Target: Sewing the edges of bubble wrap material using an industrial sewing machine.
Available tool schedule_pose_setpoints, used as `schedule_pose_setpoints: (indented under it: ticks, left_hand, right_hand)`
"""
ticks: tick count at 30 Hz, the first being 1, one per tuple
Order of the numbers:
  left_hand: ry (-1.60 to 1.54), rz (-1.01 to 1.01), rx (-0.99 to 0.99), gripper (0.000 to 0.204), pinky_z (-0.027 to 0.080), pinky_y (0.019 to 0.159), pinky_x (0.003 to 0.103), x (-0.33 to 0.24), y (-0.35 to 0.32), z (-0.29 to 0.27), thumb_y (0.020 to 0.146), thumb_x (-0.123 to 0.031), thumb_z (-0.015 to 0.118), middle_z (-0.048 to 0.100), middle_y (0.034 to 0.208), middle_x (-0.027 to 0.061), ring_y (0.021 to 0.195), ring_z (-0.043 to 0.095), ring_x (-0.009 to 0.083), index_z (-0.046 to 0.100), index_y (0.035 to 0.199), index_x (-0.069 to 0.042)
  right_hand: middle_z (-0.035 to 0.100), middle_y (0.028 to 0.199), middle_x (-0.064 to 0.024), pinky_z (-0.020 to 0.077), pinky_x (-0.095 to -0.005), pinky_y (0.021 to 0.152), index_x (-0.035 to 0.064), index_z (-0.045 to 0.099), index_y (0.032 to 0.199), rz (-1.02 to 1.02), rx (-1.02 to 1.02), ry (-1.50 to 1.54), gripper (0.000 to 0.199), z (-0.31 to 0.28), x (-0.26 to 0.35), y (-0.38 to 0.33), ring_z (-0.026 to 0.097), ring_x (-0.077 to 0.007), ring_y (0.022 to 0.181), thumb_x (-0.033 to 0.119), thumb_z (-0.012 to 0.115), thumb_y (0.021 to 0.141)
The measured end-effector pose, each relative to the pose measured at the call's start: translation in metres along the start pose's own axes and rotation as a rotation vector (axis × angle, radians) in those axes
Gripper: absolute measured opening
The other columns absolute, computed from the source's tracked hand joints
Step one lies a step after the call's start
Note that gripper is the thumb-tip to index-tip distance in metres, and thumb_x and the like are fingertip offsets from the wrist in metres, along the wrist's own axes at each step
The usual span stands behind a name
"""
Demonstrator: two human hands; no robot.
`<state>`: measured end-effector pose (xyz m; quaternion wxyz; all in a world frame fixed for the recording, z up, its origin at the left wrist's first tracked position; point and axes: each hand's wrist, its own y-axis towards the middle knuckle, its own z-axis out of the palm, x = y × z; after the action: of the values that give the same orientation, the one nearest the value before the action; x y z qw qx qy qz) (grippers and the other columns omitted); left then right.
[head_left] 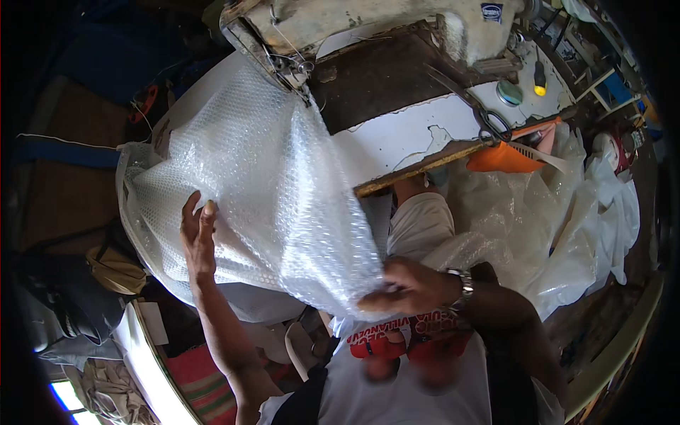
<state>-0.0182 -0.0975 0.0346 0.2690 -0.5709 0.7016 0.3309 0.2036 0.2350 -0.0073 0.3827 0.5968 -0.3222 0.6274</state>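
A large sheet of clear bubble wrap (244, 159) drapes over the table edge toward me, its upper end under the needle area of a worn sewing machine (368, 28). My right hand (407, 287), with a metal watch on the wrist, is closed on the sheet's near right corner. Lower on the left, my left hand (200, 234) is raised against the wrap with thumb and fingers apart; I cannot tell how firmly it touches.
Scissors (471, 103), a round tin (508, 93) and a yellow-tipped screwdriver (540, 76) lie on the chipped white tabletop (404, 138). An orange piece (503, 158) hangs at its edge. More clear plastic sheeting (524, 227) is heaped at right. A tan bag (117, 269) sits at left.
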Motion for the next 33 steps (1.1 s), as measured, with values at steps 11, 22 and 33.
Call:
schedule_pose_setpoints:
  ticks: [11, 22, 33]
  left_hand:
    - [0.523, 0.108, -0.345, 0.045, 0.05, 0.073, 0.043, -0.023, 0.077, -0.029, 0.096, -0.023, 0.072, 0.057, 0.09, 0.0068, 0.084, 0.059, 0.0231, 0.057, 0.136, -0.009]
    - [0.115, 0.592, 0.291, 0.049, 0.051, 0.109, 0.04, -0.104, -0.004, 0.079, 0.088, -0.012, 0.079, 0.063, 0.137, 0.0102, 0.131, 0.057, 0.0288, 0.062, 0.133, -0.007]
    - [0.375, 0.976, 0.194, 0.054, 0.053, 0.098, 0.043, -0.064, -0.039, 0.117, 0.084, -0.026, 0.081, 0.059, 0.136, 0.0103, 0.124, 0.059, 0.0307, 0.066, 0.133, -0.012]
  right_hand:
    - [0.066, 0.079, -0.0212, 0.0522, -0.0412, 0.071, -0.0082, 0.065, 0.096, -0.074, -0.076, -0.173, 0.043, 0.034, 0.033, 0.026, 0.067, -0.0309, 0.074, 0.035, 0.064, 0.101]
    - [0.065, 0.086, -0.0309, 0.0507, -0.0526, 0.077, -0.0077, 0.065, 0.09, 0.359, 0.026, -0.322, 0.054, 0.033, -0.02, 0.001, 0.066, -0.0449, 0.083, 0.045, 0.057, 0.101]
    - [0.07, 0.114, -0.0123, 0.0538, -0.0454, 0.085, 0.0053, 0.065, 0.121, -0.102, -0.614, -1.099, 0.032, -0.048, 0.042, 0.049, 0.067, -0.032, 0.099, 0.027, 0.062, 0.098]
